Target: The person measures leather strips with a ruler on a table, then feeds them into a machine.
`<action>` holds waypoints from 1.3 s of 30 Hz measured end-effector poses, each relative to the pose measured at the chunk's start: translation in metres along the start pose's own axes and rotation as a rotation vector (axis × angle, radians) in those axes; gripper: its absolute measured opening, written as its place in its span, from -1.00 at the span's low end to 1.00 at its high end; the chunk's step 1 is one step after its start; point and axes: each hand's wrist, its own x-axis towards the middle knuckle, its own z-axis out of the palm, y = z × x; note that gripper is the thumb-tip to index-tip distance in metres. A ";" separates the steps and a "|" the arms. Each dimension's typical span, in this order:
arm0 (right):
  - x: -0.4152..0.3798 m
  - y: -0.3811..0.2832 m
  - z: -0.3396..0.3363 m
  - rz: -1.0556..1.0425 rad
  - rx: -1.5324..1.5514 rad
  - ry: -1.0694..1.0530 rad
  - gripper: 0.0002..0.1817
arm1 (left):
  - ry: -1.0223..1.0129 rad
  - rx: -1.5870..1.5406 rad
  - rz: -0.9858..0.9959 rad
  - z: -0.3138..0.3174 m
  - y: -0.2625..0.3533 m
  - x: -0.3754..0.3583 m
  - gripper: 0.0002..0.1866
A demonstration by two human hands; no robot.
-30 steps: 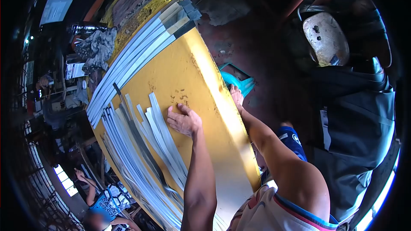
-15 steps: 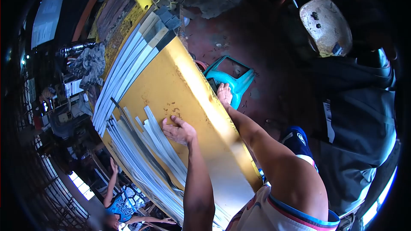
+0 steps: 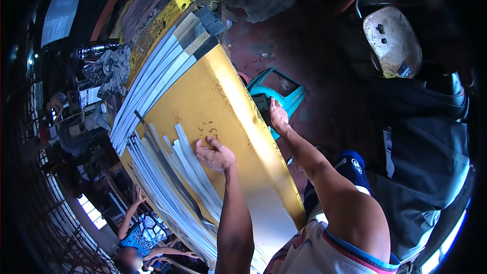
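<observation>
My left hand (image 3: 216, 156) rests on the yellow tabletop (image 3: 238, 177), thumb apart from its loosely curled fingers, holding nothing. Just left of it lie several thin grey-white strips (image 3: 188, 160). Beyond the table's right edge, my right hand (image 3: 278, 115) is at a teal plastic stool (image 3: 289, 102). Its fingers are close together at the edge of a dark flat rectangular thing (image 3: 261, 104) with small pale marks, which they seem to pinch. The undersides of those fingers are hidden.
More long pale strips (image 3: 157, 71) with dark end blocks (image 3: 209, 20) lie along the table's far left. A person in a blue top (image 3: 136, 238) is at the lower left. A worn metal seat (image 3: 393, 40) and black covered bulk (image 3: 426, 142) stand to the right.
My right hand has shifted right across the stool, uncovering more of the dark rectangular thing. My left hand stays on the tabletop. The other person's raised arm has moved slightly.
</observation>
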 end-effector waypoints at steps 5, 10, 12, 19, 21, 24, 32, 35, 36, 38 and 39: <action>-0.003 -0.004 -0.001 0.044 -0.261 0.011 -0.31 | -0.057 -0.023 -0.059 0.000 -0.003 -0.001 -0.62; -0.019 0.001 -0.025 0.001 -0.192 -0.021 -0.23 | -0.040 -0.027 -0.045 0.002 -0.002 -0.002 -0.62; -0.028 0.010 -0.016 -0.100 -0.295 -0.030 -0.21 | -0.068 -0.010 -0.061 -0.003 0.004 -0.002 -0.62; -0.030 0.015 -0.006 -0.221 -0.416 -0.042 -0.15 | -0.067 -0.010 -0.072 -0.007 0.008 -0.001 -0.62; -0.023 0.017 -0.006 -0.243 -0.416 -0.015 -0.10 | -0.070 -0.020 -0.080 -0.004 0.004 -0.001 -0.62; -0.015 0.017 -0.009 -0.133 -0.255 -0.014 -0.09 | -0.084 -0.034 -0.090 -0.003 0.005 0.000 -0.62; -0.004 0.013 -0.011 -0.213 -0.108 0.105 -0.11 | -0.105 -0.042 -0.084 -0.007 0.008 0.000 -0.60; 0.000 0.011 -0.010 -0.248 -0.088 0.058 -0.03 | -0.089 -0.014 -0.060 -0.006 0.007 -0.001 -0.58; 0.000 0.011 -0.009 -0.244 -0.087 0.058 -0.03 | -0.088 -0.016 -0.064 -0.006 0.007 -0.001 -0.58; 0.001 0.009 -0.005 -0.215 -0.106 0.052 0.03 | -0.087 -0.018 -0.067 -0.005 0.005 -0.001 -0.57; 0.002 0.008 -0.004 -0.205 -0.101 0.064 0.03 | -0.083 -0.023 -0.071 -0.005 0.005 0.000 -0.57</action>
